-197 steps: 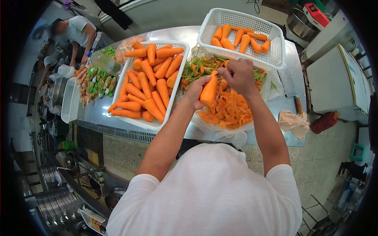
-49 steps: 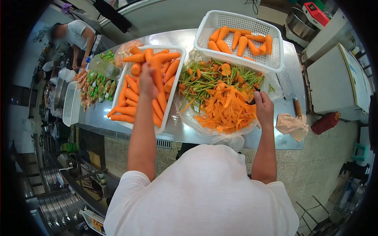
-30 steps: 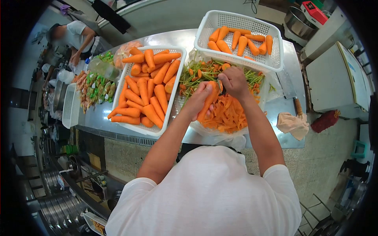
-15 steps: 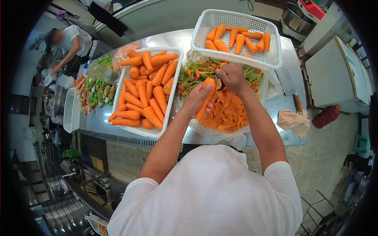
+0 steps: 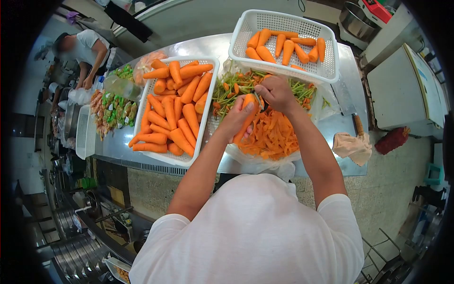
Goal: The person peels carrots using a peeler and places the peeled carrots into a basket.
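A carrot (image 5: 246, 124) is gripped in my left hand (image 5: 238, 119), tilted with its thick end up and away from me. My right hand (image 5: 277, 93) is closed around a peeler (image 5: 258, 100), whose head lies against the carrot's upper side. Most of the peeler's handle is hidden by my fingers. Under both hands spreads a heap of orange carrot peelings (image 5: 272, 137) on a clear plastic bag (image 5: 279, 168). Behind the peelings lie cut green carrot tops (image 5: 231, 90) with orange stubs.
At left stands a white basket (image 5: 208, 124) full of carrots; another white basket (image 5: 236, 47) with fewer carrots is at the back. A cleaver (image 5: 344, 98) and a cloth (image 5: 352, 147) lie at right. Wrapped greens (image 5: 118, 111) sit far left, near another person (image 5: 92, 49).
My right hand has shifted slightly left along the carrot with the peeler. The other person's arms have moved, and their hands are now together.
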The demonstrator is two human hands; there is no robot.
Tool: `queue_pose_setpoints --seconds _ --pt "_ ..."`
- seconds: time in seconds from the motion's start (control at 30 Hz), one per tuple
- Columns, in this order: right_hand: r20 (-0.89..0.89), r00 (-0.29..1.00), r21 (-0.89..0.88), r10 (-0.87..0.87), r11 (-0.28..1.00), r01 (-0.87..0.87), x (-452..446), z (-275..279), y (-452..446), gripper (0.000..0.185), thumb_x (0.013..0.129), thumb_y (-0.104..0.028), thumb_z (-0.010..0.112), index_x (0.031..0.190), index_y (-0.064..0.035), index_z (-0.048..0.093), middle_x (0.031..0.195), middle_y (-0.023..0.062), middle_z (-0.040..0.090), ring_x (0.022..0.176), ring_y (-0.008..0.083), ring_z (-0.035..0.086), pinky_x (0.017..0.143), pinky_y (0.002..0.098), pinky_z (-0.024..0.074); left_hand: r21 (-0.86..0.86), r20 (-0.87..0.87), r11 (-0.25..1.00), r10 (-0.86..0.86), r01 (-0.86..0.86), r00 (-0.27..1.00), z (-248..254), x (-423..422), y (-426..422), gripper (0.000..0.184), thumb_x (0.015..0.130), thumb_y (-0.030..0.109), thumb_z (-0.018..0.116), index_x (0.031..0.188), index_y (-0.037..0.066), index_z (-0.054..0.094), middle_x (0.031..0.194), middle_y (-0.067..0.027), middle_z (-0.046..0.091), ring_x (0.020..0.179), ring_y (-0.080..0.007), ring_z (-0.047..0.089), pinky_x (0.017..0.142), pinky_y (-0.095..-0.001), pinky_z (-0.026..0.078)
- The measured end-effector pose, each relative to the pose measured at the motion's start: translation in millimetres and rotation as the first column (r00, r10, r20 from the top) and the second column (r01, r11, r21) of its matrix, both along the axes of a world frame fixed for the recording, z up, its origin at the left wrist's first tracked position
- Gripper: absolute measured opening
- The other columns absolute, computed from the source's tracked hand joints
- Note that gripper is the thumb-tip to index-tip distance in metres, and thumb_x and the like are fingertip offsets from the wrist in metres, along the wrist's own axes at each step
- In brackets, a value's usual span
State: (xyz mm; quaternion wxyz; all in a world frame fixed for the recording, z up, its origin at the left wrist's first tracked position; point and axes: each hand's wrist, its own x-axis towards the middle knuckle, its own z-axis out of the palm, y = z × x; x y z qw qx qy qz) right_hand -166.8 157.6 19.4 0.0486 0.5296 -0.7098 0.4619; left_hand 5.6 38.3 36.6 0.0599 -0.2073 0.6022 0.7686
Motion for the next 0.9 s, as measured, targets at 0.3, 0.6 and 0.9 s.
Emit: queue_pose_setpoints --seconds 0.3,0.6,0.9 --pt "-0.183 0.947 0.165 -0.266 0.941 0.296 -28 -17 1 0.052 0.094 -0.047 0.062 0.063 -0.0045 0.065 0.061 0.0124 0.062 0.060 0.0325 0.058 0.064 0.0438 0.0416 0.177 -0.098 0.983 -0.035 0.052 0.995 -18 -3 -17 0.045 0.104 0.051 0.050 0.128 0.013 0.045 0.089 -0.0079 0.060 0.057 -0.0113 0.058 0.043 -0.0223 0.048" --pt "-0.156 0.979 -0.076 -0.129 0.990 0.118 -3 3 -2 0.050 0.093 -0.045 0.065 0.061 -0.0060 0.065 0.058 0.0095 0.061 0.057 0.0311 0.058 0.064 0.0433 0.0437 0.261 -0.034 0.958 0.129 -0.116 0.991 -7 0 -11 0.045 0.108 0.046 0.039 0.139 0.013 0.046 0.095 -0.0078 0.061 0.059 -0.0133 0.060 0.046 -0.0252 0.050" --pt "-0.090 0.991 -0.051 -0.100 0.994 0.095 -8 -8 -5 0.052 0.093 -0.047 0.063 0.062 -0.0049 0.064 0.060 0.0113 0.060 0.063 0.0327 0.058 0.070 0.0461 0.0408 0.095 -0.120 0.994 0.070 -0.059 0.990 -9 6 -15 0.043 0.107 0.044 0.043 0.136 0.012 0.048 0.093 -0.0063 0.060 0.057 -0.0126 0.060 0.045 -0.0255 0.050"
